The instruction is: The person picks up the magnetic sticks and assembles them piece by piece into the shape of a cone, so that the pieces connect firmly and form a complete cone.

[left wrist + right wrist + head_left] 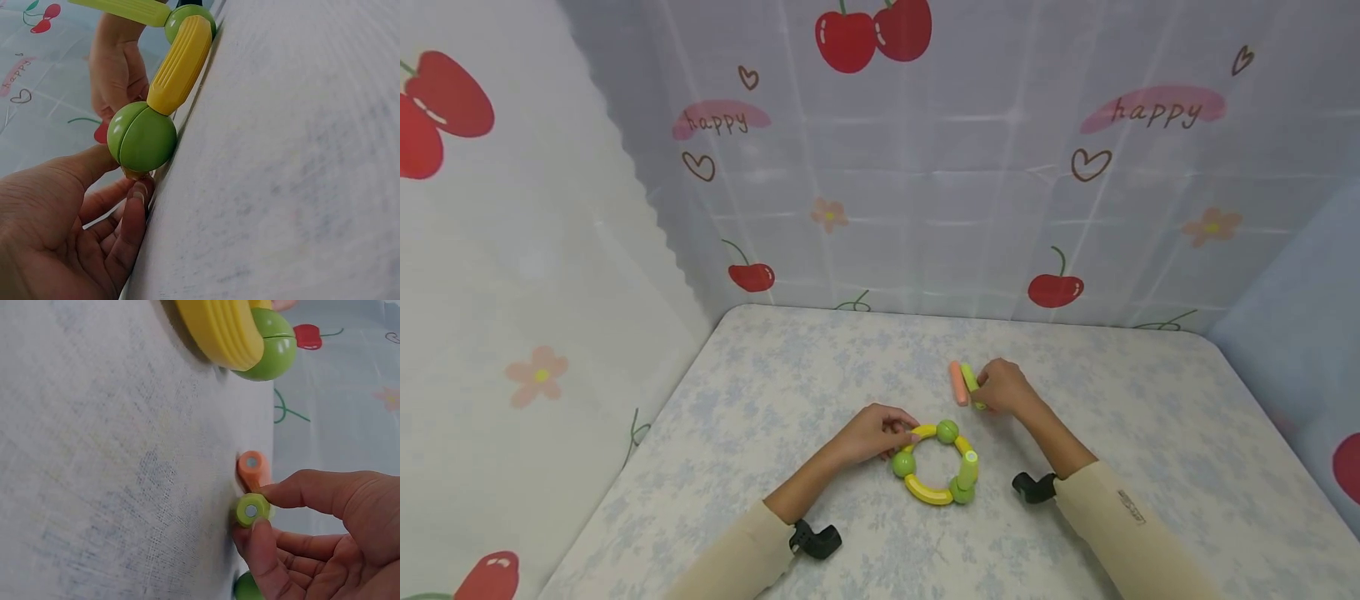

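A ring of yellow curved rods (928,491) and green balls (903,464) lies on the table, with a light green rod (969,469) rising from the ball at its near right. My left hand (871,433) pinches the ring's far-left yellow rod, which the fingers and a ball mostly hide in the left wrist view. Farther back, my right hand (1004,388) holds a separate light green magnetic rod (251,510) between thumb and fingers. Just left of that rod lies an orange magnetic rod (958,383). Silver discs show on both rod ends in the right wrist view.
The table (820,350) has a pale blue-flowered cover. A cherry-print curtain (940,217) hangs behind it and at the sides. Another green ball (248,587) shows partly behind the right hand in the right wrist view. Dark wrist mounts (815,541) sit on both sleeves.
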### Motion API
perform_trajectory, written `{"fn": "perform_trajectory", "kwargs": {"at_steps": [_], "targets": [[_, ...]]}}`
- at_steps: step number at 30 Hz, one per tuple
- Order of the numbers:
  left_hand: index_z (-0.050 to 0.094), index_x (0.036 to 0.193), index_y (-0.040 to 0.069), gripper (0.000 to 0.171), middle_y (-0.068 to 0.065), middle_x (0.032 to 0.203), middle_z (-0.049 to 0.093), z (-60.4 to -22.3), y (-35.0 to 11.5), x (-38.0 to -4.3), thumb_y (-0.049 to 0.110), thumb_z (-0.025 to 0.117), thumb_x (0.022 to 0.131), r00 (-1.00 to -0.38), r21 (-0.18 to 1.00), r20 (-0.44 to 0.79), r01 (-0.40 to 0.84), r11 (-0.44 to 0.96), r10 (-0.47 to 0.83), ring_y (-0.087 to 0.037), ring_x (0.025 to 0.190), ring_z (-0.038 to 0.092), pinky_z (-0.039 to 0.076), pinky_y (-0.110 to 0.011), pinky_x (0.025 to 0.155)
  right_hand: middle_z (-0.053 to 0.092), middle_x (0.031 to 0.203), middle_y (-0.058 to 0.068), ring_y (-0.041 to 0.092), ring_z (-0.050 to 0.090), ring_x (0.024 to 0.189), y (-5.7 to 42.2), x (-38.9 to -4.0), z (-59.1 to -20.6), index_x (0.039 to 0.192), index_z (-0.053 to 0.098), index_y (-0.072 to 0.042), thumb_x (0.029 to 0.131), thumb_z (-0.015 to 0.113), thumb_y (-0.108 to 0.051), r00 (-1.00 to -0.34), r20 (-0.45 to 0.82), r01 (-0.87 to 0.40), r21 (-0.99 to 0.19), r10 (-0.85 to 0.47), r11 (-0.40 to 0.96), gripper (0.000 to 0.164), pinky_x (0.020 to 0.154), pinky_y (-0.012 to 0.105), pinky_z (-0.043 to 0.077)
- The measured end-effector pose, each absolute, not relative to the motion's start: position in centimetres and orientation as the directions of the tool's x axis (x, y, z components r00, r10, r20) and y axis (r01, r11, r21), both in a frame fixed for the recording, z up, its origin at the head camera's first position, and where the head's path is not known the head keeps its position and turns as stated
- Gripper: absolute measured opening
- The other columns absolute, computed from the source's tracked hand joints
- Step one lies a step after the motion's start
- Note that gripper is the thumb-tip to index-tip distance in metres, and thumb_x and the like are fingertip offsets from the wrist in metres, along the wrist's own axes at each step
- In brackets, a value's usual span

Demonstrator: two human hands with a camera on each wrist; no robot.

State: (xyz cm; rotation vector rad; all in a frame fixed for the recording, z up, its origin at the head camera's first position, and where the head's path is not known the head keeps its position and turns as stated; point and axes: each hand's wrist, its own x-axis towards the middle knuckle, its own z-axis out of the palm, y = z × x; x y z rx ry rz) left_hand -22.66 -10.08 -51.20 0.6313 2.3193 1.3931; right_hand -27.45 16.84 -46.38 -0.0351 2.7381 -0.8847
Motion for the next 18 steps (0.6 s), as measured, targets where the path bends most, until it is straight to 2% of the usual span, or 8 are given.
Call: {"fn": "perform_trajectory", "kwargs": {"at_steps": [8,13,18], "targets": [[0.075,0.115,0.010,0.023,0.001,0.081,0.068,-51.2,-10.1,-22.6,0.023,0.074,0.096,-0.839,0.890,-0.080,0.182,0.417,0.539,-0.014,0.060,0.062,0.056,-0.030,0.055,0.070,0.081,0.009,0.016,0.064,0.063,17.9,-26.0,-46.3,0.116,0.069,0.008,0.090,0.072,-0.009,-0.972,-0.166,-0.008,-0.689,-0.168,0.725,0.031,0.059,0.031,0.054],[0.075,0.115,0.011,0.024,0.001,0.082,0.068,-51.2,-10.1,-22.6,0.024,0.074,0.095,-0.839,0.892,-0.085,0.176,0.416,0.538,-0.014,0.060,0.061,0.056,-0.030,0.055,0.072,0.093,0.012,0.020,0.070,0.072,18.0,-24.5,-46.4,0.122,0.065,0.008,0.094,0.072,-0.009,-0.970,-0.092,-0.058,-0.813,-0.225,0.580,0.034,0.067,0.038,0.061],[0.076,0.115,0.012,0.023,0.000,0.081,0.068,-51.3,-10.1,-22.7,0.025,0.074,0.095,-0.836,0.896,-0.082,0.177,0.408,0.543,-0.015,0.060,0.062,0.056,-0.030,0.055,0.071,0.100,0.015,0.023,0.072,0.077,18.1,-23.3,-46.6,0.121,0.063,0.007,0.095,0.073,-0.011,-0.951,0.012,-0.149,-0.892,-0.308,0.427,0.033,0.071,0.043,0.061]]}}
